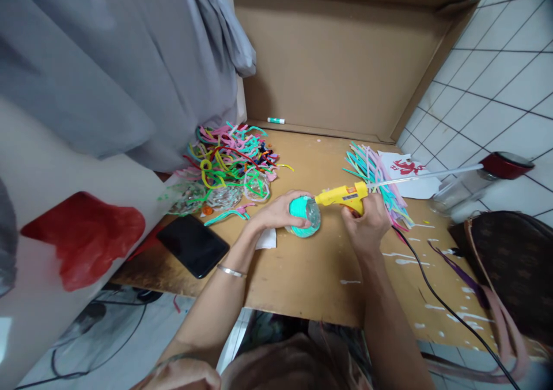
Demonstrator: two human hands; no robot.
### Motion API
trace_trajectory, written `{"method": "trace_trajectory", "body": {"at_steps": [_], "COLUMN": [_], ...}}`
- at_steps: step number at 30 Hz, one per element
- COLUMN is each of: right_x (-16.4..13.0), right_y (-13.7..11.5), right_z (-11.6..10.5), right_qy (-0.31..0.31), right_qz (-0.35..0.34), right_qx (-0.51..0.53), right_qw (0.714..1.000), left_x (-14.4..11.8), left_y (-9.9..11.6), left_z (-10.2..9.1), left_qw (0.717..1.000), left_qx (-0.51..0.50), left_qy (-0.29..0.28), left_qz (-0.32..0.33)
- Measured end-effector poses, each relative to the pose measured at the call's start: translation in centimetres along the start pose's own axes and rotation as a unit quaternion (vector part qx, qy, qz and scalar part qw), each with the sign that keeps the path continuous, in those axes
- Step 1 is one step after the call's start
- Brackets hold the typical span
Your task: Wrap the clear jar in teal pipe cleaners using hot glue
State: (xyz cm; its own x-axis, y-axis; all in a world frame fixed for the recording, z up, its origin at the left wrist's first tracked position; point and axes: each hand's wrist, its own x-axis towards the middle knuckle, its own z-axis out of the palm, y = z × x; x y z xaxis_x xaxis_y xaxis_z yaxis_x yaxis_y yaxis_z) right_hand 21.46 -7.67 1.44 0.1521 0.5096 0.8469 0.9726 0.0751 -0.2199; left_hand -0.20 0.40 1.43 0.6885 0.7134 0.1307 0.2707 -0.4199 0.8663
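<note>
My left hand point(276, 211) grips a small clear round object wrapped in teal pipe cleaner point(305, 216), held on the cardboard-covered table point(302, 275). My right hand point(367, 226) holds a yellow hot glue gun point(343, 196) with a glue stick jutting out behind it. The gun's nozzle points left and touches the top of the wrapped object. A silver bangle sits on my left wrist.
A heap of coloured pipe cleaners point(228, 159) lies at the back left, with straight ones point(375, 177) at the right. A black phone point(192, 245), a glass jar with a red lid point(479, 185), a brown bag point(510, 263) and the gun's black cord point(436, 298) surround the work spot.
</note>
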Motion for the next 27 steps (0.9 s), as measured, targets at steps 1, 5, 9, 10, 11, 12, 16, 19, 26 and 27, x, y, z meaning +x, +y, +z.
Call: {"method": "trace_trajectory", "body": {"at_steps": [1, 5, 9, 10, 11, 12, 16, 19, 26, 27], "right_x": [0.02, 0.05, 0.05, 0.05, 0.05, 0.05, 0.04, 0.04, 0.13, 0.14], "right_y": [-0.01, -0.05, 0.0, 0.02, 0.05, 0.07, 0.13, 0.14, -0.05, -0.09], "right_z": [-0.02, -0.08, -0.05, -0.05, -0.05, -0.05, -0.06, -0.03, -0.05, -0.08], "right_qy": [-0.001, 0.0, 0.003, 0.004, 0.004, 0.003, 0.004, 0.005, 0.0, -0.004], "right_qz": [-0.001, 0.0, -0.007, -0.008, -0.009, -0.009, -0.006, -0.005, 0.016, 0.023], "right_qx": [0.001, -0.001, 0.006, 0.007, 0.006, 0.004, 0.001, 0.003, 0.007, 0.009], "right_qw": [1.0, 1.0, 1.0, 1.0, 1.0, 1.0, 1.0, 1.0, 1.0, 1.0], "left_x": [-0.01, -0.04, -0.02, -0.01, -0.01, 0.0, 0.0, 0.02, 0.04, 0.02], "left_y": [0.01, -0.02, -0.13, -0.15, -0.15, -0.14, -0.06, -0.1, -0.29, -0.3], "left_z": [0.0, -0.01, 0.02, 0.02, 0.02, 0.02, -0.02, -0.01, 0.03, 0.04], "left_qw": [1.0, 1.0, 1.0, 1.0, 1.0, 1.0, 1.0, 1.0, 1.0, 1.0], "left_qx": [0.0, -0.002, -0.001, -0.001, -0.002, -0.003, 0.001, 0.0, -0.003, -0.003], "left_qy": [0.0, 0.001, 0.001, 0.002, 0.002, 0.002, 0.001, 0.001, 0.0, -0.001], "left_qz": [-0.001, -0.004, -0.006, -0.006, -0.005, -0.005, -0.005, -0.002, 0.001, 0.0]}}
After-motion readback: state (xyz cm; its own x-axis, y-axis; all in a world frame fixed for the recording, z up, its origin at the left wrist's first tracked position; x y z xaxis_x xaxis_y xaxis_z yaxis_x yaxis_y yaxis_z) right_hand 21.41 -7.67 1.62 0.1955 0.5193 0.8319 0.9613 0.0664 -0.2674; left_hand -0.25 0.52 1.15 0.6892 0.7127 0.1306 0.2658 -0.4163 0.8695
